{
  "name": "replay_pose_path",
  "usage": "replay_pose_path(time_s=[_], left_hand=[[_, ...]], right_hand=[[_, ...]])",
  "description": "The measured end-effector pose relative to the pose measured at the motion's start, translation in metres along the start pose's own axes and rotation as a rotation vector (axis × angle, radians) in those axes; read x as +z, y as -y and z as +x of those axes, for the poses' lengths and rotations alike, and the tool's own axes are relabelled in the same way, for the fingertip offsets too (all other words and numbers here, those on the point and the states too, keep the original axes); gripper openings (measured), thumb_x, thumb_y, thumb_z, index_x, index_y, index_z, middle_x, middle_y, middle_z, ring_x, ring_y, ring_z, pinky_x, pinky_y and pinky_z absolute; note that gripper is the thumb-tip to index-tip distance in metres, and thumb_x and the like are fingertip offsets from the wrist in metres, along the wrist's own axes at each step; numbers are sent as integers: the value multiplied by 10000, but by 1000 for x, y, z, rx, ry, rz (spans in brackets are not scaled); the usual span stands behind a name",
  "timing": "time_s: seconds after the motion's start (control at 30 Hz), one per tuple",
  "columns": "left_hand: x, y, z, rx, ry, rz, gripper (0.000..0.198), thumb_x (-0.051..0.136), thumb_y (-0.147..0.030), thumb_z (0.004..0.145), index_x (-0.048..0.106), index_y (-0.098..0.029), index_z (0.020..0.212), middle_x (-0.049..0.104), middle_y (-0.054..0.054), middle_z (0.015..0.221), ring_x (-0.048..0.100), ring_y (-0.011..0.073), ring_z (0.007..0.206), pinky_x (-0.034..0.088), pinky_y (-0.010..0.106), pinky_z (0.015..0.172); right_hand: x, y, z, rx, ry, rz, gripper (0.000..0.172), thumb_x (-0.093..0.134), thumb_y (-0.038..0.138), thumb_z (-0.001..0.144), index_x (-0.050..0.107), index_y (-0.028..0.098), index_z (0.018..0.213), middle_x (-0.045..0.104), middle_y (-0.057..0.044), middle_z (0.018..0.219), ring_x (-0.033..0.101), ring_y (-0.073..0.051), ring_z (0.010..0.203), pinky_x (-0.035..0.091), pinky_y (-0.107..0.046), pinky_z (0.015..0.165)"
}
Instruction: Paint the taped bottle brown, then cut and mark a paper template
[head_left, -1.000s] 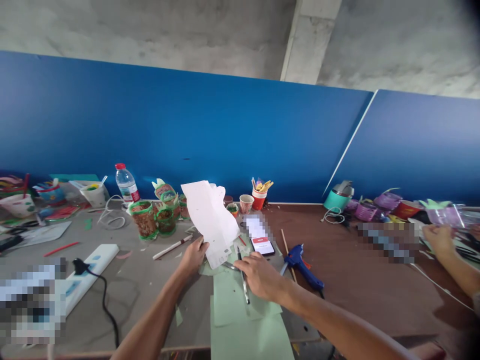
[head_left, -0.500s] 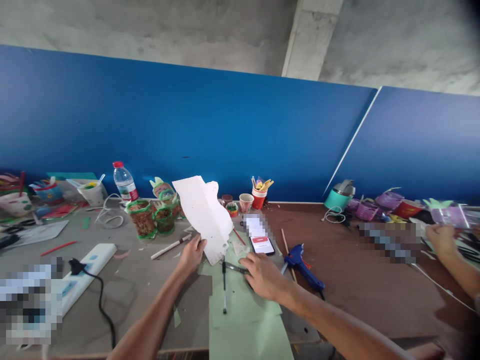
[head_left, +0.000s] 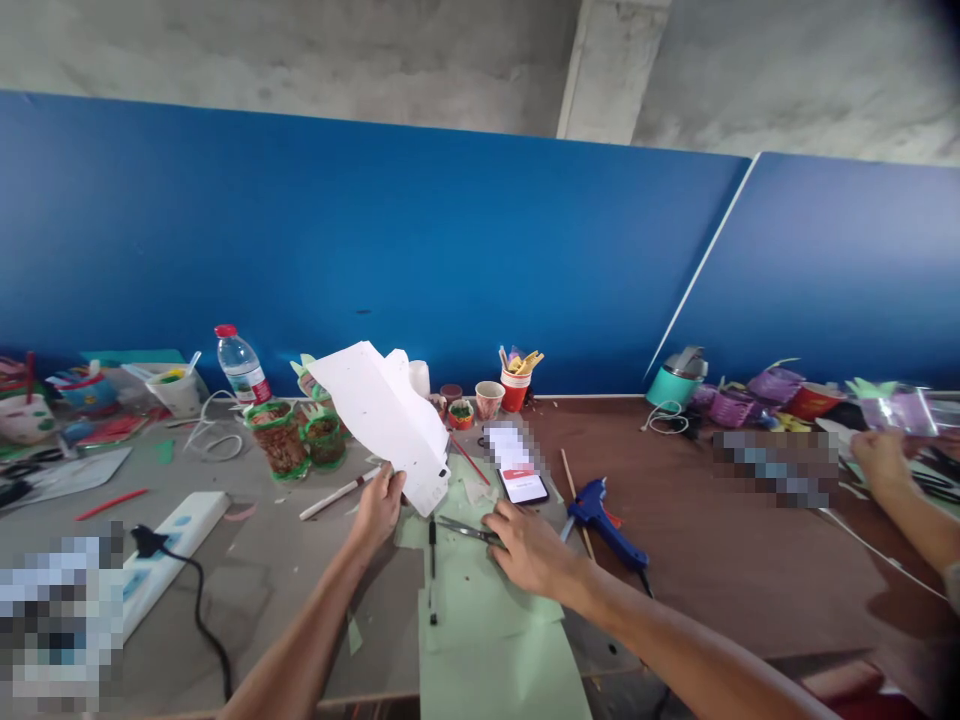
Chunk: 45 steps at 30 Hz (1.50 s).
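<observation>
My left hand [head_left: 379, 508] is closed on the lower edge of a white cut-out paper shape [head_left: 382, 415], holding it up and tilted to the left. My right hand [head_left: 529, 548] rests palm down on light green paper sheets [head_left: 487, 640], its fingers on the handles of a pair of scissors [head_left: 459, 529]. A black pen [head_left: 432, 570] lies loose on the green paper between my arms. A phone [head_left: 523, 486] with a lit screen lies just beyond my right hand.
A blue glue gun [head_left: 604, 516] lies right of the phone. Decorated jars [head_left: 283, 438], a water bottle [head_left: 241, 366] and cups [head_left: 488, 399] stand along the blue wall. A power strip with black plug [head_left: 161, 545] is at left. Another person's hand [head_left: 881, 462] works at far right.
My right hand let go of the black pen, which now lies on the green paper, and moved onto the scissors. The white paper tilted further left.
</observation>
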<state>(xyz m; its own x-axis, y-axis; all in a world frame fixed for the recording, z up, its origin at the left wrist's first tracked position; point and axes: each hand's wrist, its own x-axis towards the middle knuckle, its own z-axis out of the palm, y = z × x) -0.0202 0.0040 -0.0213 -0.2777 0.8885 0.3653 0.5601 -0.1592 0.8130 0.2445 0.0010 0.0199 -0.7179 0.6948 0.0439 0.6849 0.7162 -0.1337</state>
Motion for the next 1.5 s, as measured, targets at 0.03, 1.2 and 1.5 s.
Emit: replay_pose_path(time_s=[0.03,1.2,1.5], left_hand=[[0,0,0,1,-10,-9,160,442,-348,834,505,-207,792,562,8,626,490,172,541,385,309,578],[0,-24,-11,-121,161,-612,338,610,-510,786,541,-182,740,661,24,632,644,183,605,446,259,577],[-2,-27,-12,-203,166,-798,258,722,-396,724,653,-149,705,712,78,732,668,222,725,512,324,718]], right_hand=[[-1,1,0,3,3,2,154,526,252,864,615,178,966,588,-88,1009,601,-228,905,432,-302,774],[-2,17,53,272,-179,1607,285,636,446,722,616,167,776,665,-23,715,626,-184,700,487,-331,719],[7,9,63,271,-284,1593,185,636,359,676,591,181,679,640,-1,646,620,-173,630,511,-331,694]])
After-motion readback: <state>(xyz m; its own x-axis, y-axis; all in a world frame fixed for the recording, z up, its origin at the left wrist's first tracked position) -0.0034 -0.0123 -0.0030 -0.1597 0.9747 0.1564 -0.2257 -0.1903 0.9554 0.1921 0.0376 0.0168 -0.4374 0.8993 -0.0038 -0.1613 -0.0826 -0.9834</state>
